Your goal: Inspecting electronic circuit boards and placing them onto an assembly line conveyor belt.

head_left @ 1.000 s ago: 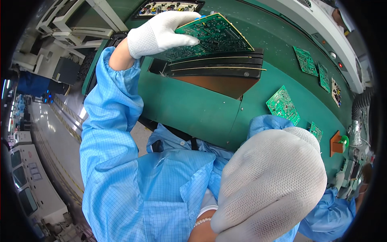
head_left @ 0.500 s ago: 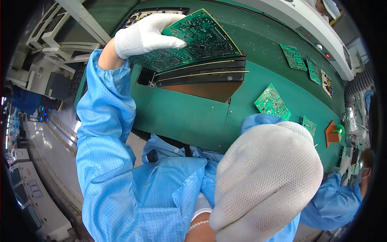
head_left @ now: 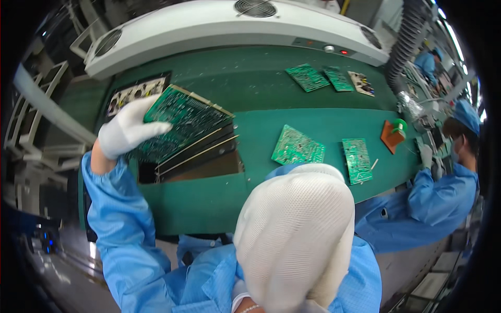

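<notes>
In my white-gloved left hand [head_left: 131,128] I grip a large green circuit board [head_left: 185,119] by its left side, thumb across its face. The board is tilted over a black holder [head_left: 211,155] with thin yellowish strips, set at an opening in the green bench. My right hand [head_left: 297,224], also in a white knit glove, is raised very close to the view. Its back shows and the fingers bend down out of sight, so what it touches is hidden. Beyond it lie a green circuit board [head_left: 297,146] and a narrower green board [head_left: 357,160].
At the back of the green bench [head_left: 209,206] lie two green boards [head_left: 307,77] and a pale board with components [head_left: 362,83]. A white fan unit [head_left: 219,31] spans behind. To the right are an orange stand with a green spool [head_left: 392,136], a ribbed hose [head_left: 404,47] and a co-worker [head_left: 443,193].
The view has swung right and up, bringing in the fan unit and more of the co-worker. My left hand still holds the board over the holder; my right hand stays raised close.
</notes>
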### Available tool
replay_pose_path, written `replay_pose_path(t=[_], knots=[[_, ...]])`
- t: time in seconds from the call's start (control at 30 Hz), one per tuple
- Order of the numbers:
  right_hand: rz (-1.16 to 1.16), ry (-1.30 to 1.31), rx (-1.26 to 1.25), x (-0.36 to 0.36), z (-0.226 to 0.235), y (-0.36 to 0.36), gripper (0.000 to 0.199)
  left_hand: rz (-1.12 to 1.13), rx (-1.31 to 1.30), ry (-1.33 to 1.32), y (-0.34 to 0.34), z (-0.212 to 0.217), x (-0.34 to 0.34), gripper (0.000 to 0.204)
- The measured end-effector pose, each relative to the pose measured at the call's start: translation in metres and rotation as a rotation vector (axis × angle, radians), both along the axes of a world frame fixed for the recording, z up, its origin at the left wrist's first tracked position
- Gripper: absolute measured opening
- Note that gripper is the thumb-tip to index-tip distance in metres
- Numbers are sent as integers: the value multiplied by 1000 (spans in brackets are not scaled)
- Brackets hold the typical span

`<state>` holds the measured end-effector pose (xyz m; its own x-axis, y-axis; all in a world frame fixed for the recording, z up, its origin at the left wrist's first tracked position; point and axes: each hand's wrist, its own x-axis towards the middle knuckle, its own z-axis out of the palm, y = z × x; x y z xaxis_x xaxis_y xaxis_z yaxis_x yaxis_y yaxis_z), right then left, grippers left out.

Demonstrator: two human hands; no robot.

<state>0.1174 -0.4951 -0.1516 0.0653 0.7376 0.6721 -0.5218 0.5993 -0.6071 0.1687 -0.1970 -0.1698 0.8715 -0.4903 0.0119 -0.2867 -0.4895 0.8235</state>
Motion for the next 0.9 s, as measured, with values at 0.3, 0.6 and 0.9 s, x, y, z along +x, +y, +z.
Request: replay_pose_path(t=[0.3, 0.6, 0.9], knots=[[-286, -454, 467, 9, -12, -3, 43, 261, 148, -330, -25, -21, -41, 40], [-308, -515, 404, 23, -4, -1, 15, 360, 267, -796, -47, -74, -111, 44], [-1702, -909, -343, 34, -6, 56, 32, 1018, -774, -811, 20, -19, -158, 31]])
